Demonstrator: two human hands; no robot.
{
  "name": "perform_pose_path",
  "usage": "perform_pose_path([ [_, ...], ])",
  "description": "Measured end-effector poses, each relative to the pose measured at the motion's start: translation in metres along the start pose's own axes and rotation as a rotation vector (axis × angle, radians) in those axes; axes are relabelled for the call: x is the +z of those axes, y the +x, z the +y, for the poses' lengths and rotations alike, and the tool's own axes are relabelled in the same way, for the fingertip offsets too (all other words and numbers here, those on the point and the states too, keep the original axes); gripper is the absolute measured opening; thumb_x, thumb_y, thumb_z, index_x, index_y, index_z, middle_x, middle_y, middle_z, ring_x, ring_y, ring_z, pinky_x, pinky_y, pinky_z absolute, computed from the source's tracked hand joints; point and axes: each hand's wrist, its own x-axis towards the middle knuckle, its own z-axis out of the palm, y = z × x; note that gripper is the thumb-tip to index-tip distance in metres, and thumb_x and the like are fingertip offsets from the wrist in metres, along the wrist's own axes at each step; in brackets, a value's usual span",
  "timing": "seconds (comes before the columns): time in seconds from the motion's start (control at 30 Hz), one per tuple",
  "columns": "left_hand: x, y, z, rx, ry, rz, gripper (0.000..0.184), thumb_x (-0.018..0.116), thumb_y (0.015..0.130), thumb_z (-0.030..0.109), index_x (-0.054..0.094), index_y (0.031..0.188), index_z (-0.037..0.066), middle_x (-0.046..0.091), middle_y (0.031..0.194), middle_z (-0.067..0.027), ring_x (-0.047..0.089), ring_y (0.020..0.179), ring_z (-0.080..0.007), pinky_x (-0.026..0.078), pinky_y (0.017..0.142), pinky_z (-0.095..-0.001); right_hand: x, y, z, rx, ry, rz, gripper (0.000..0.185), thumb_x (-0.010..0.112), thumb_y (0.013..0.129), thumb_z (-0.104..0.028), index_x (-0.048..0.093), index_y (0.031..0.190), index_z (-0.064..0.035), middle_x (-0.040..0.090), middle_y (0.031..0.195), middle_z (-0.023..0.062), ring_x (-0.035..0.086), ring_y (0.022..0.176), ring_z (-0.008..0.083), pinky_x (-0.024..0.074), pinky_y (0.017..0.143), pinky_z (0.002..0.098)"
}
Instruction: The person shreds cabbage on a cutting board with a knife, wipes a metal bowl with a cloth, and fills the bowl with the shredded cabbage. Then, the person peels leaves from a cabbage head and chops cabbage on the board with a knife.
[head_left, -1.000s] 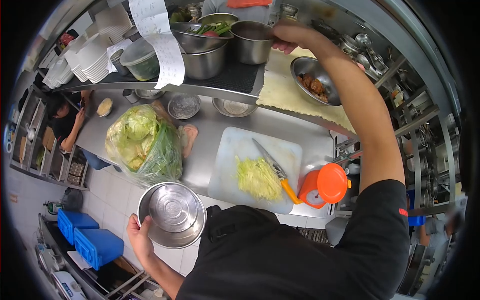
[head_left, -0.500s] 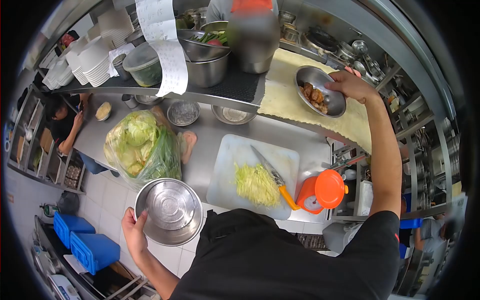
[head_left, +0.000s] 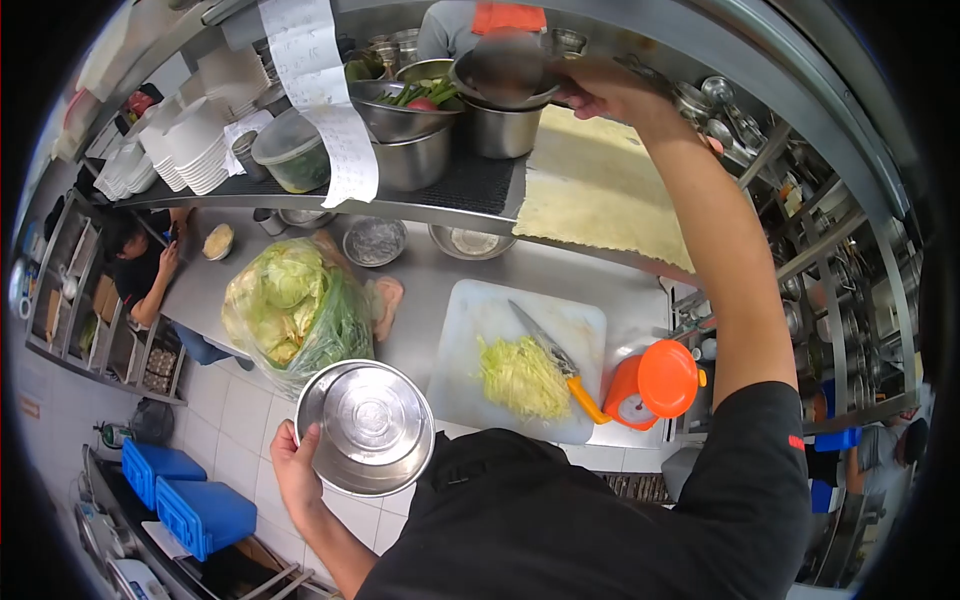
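Note:
My left hand (head_left: 298, 462) grips the rim of a shiny steel bowl (head_left: 372, 425), which looks bare inside, beside the counter's front edge. Up at the raised shelf, my right hand (head_left: 598, 88) holds a steel bowl (head_left: 470, 88) by its right side, just above a steel pot (head_left: 498, 135). A blur hides what lies in that bowl. Below, shredded lettuce (head_left: 522, 378) is heaped on a white cutting board (head_left: 460, 310). Next to it lies a knife (head_left: 586, 398) with an orange handle.
An orange kitchen scale (head_left: 668, 380) stands right of the board. A clear bag of lettuce (head_left: 290, 305) sits on the left. A yellowish cloth (head_left: 600, 190) covers part of the shelf. A paper strip (head_left: 322, 105) hangs there. People (head_left: 138, 265) are at the left, far side and right.
My right hand has carried the bowl with browned food pieces leftward, from over the cloth to over the pot. The left hand keeps its bowl, at nearly the same place.

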Motion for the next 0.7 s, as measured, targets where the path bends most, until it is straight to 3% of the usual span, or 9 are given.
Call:
perform_pose_path([
  [0.13,-0.010,-0.011,0.000,-0.020,0.035,0.082,0.029,0.077,0.098,0.009,0.054,0.081,0.012,0.062,0.080,0.0046,0.048,0.071,-0.0034,0.038,0.069,-0.0215,-0.031,-0.013,0.026,-0.049,-0.267,0.096,0.053,0.059,0.103,-0.061,0.065,0.085,-0.0117,0.065,0.068,-0.0012,0.057,0.054,0.0079,0.0475,0.049,0.0282],
  [0.17,-0.012,-0.013,0.001,-0.021,0.046,0.115,0.026,0.076,0.099,0.011,0.056,0.083,0.012,0.064,0.081,0.0035,0.051,0.072,-0.0038,0.041,0.070,-0.0214,-0.056,-0.011,0.041,-0.022,-0.605,0.098,0.084,0.045,0.100,-0.077,0.070,0.124,-0.0007,0.076,0.102,0.0154,0.074,0.087,0.0217,0.0601,0.077,0.0381],
  [0.23,-0.022,-0.016,0.000,-0.040,0.020,0.137,0.024,0.076,0.101,0.013,0.058,0.085,0.011,0.068,0.085,0.0012,0.055,0.074,-0.0049,0.045,0.072,-0.0223,-0.105,-0.017,0.094,0.036,-0.929,0.148,0.097,0.044,0.097,-0.083,0.061,0.146,-0.0011,0.067,0.138,0.0272,0.065,0.130,0.0331,0.0500,0.109,0.0440],
  [0.3,-0.039,-0.015,-0.006,-0.034,-0.013,0.139,0.023,0.075,0.102,0.015,0.059,0.086,0.010,0.071,0.089,-0.0009,0.058,0.076,-0.0056,0.048,0.072,-0.0239,-0.148,-0.029,0.163,0.236,-0.976,0.178,0.106,0.047,0.093,-0.085,0.050,0.157,-0.0009,0.049,0.159,0.0290,0.044,0.152,0.0362,0.0314,0.125,0.0405],
  [0.4,-0.046,-0.006,-0.006,-0.037,-0.019,0.137,0.024,0.075,0.102,0.015,0.058,0.085,0.010,0.071,0.089,-0.0007,0.057,0.076,-0.0056,0.047,0.073,-0.0239,-0.147,-0.061,0.203,0.359,-0.753,0.250,0.109,0.049,0.090,-0.087,0.056,0.151,0.0024,0.061,0.149,0.0248,0.058,0.139,0.0350,0.0437,0.112,0.0445],
  [0.5,-0.050,0.014,-0.010,-0.009,0.029,0.082,0.026,0.075,0.102,0.015,0.057,0.084,0.011,0.071,0.088,-0.0002,0.056,0.077,-0.0057,0.046,0.074,-0.0240,-0.100,-0.052,0.203,0.166,-0.413,0.279,0.113,0.051,0.090,-0.087,0.048,0.156,0.0042,0.054,0.154,0.0277,0.052,0.145,0.0345,0.0383,0.119,0.0399],
  [0.63,-0.029,0.037,-0.003,-0.012,0.023,-0.028,0.027,0.076,0.101,0.015,0.057,0.083,0.010,0.071,0.089,-0.0001,0.055,0.078,-0.0057,0.045,0.076,-0.0242,0.005,-0.082,0.134,-0.143,-0.660,0.136,0.103,0.054,0.096,-0.077,0.037,0.163,0.0004,0.034,0.169,0.0268,0.034,0.157,0.0376,0.0292,0.127,0.0429],
  [0.7,-0.020,0.045,-0.003,-0.010,0.009,-0.086,0.023,0.076,0.101,0.015,0.061,0.085,0.009,0.071,0.090,-0.0006,0.057,0.079,-0.0059,0.046,0.077,-0.0244,0.038,-0.089,0.134,-0.304,-0.730,0.185,0.086,0.059,0.099,-0.064,0.046,0.158,-0.0028,0.043,0.163,0.0270,0.041,0.151,0.0405,0.0340,0.124,0.0454],
])
